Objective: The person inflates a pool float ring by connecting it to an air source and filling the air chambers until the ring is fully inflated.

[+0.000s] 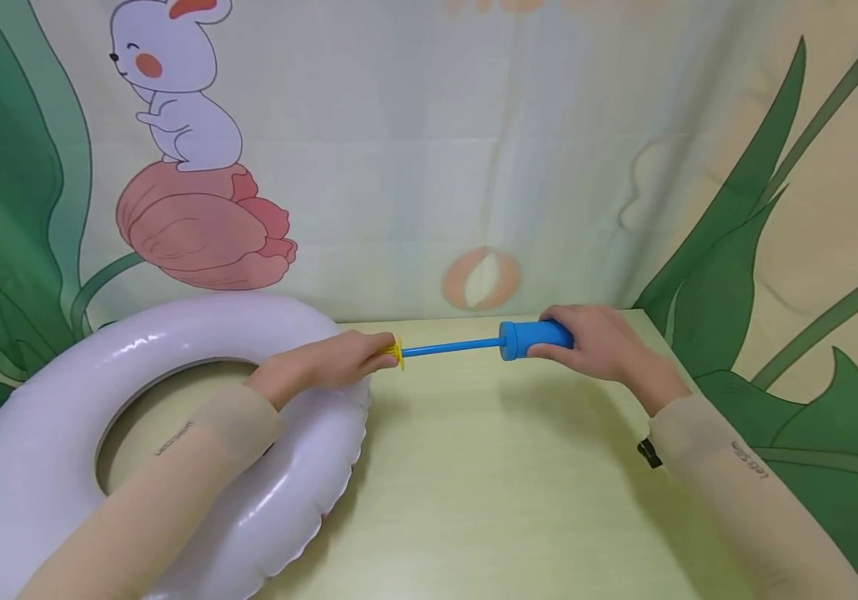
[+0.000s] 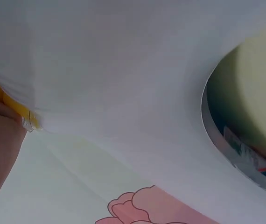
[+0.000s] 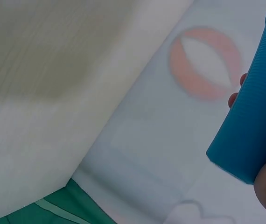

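A hand pump spans both hands in the head view, its blue rod [image 1: 451, 347] drawn out of the blue barrel [image 1: 522, 340]. My left hand [image 1: 346, 358] grips the yellow end piece [image 1: 398, 352], above the right side of a white inflatable swim ring [image 1: 166, 333]. In the left wrist view, the yellow piece [image 2: 15, 106] meets a small clear plastic part [image 2: 30, 122] at the ring's edge; exactly how they join is hard to see. My right hand [image 1: 599, 340] wraps around the barrel, which fills the right side of the right wrist view [image 3: 252, 107].
The ring lies on a pale yellow-green table [image 1: 474, 483], covering its left part. A printed curtain [image 1: 398, 167] with a rabbit and tulips hangs behind the table. A small black item [image 1: 649, 452] shows at the right sleeve.
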Action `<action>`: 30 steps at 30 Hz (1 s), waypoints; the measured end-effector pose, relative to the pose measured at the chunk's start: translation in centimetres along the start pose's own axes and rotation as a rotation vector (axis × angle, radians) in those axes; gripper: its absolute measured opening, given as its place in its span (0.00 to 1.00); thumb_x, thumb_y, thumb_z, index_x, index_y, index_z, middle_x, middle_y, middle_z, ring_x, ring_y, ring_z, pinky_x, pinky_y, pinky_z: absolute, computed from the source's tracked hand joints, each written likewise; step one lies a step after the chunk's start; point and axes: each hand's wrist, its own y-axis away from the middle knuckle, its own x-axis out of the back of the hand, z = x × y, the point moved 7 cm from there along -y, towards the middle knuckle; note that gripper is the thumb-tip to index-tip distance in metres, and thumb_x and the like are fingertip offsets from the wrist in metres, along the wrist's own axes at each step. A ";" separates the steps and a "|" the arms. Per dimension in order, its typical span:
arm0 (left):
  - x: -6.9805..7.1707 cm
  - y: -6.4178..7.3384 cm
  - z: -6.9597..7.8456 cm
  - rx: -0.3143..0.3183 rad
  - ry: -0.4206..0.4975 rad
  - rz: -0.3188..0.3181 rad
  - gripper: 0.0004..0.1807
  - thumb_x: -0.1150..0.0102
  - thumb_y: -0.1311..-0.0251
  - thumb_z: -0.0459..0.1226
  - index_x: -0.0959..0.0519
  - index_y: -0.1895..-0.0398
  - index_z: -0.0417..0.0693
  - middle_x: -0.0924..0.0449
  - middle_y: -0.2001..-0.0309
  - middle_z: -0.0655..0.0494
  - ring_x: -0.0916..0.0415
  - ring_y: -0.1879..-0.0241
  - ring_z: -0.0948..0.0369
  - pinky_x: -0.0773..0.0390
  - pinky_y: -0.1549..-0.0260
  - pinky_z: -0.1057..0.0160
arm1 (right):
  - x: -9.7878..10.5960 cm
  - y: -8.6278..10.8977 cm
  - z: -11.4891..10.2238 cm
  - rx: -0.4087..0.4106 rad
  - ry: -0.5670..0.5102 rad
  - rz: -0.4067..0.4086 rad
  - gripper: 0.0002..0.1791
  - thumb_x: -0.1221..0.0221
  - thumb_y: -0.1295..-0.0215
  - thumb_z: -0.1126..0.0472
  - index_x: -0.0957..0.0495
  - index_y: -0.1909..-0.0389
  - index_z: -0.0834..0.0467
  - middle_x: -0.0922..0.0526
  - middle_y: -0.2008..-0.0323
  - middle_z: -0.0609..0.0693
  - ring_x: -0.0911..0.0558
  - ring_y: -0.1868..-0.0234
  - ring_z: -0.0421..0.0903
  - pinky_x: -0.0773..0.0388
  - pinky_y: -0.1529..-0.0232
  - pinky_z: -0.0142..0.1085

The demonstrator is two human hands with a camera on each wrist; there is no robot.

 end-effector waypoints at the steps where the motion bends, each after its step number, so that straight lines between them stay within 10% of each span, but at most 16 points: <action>1: 0.0 0.1 0.1 0.002 -0.003 -0.002 0.08 0.52 0.19 0.41 0.30 0.59 0.47 0.35 0.72 0.58 0.35 0.71 0.61 0.32 0.64 0.60 | -0.1 0.0 -0.4 0.005 0.006 0.001 0.34 0.39 0.35 0.30 0.20 0.48 0.56 0.17 0.61 0.47 0.23 0.67 0.45 0.26 0.66 0.41; 20: 0.2 -0.2 2.4 0.032 -0.123 0.009 0.07 0.49 0.21 0.38 0.32 0.58 0.44 0.36 0.74 0.56 0.33 0.71 0.58 0.32 0.66 0.61 | -1.9 -3.7 -9.8 0.035 0.030 0.094 0.32 0.39 0.37 0.29 0.18 0.49 0.52 0.18 0.66 0.43 0.25 0.70 0.42 0.30 0.71 0.37; 30: -0.4 -0.8 2.8 0.014 -0.093 0.011 0.07 0.51 0.20 0.39 0.33 0.56 0.45 0.36 0.73 0.56 0.32 0.70 0.57 0.31 0.64 0.59 | -2.2 -3.5 -9.4 -0.002 -0.015 0.047 0.33 0.40 0.37 0.27 0.18 0.48 0.50 0.19 0.65 0.42 0.25 0.69 0.42 0.29 0.69 0.38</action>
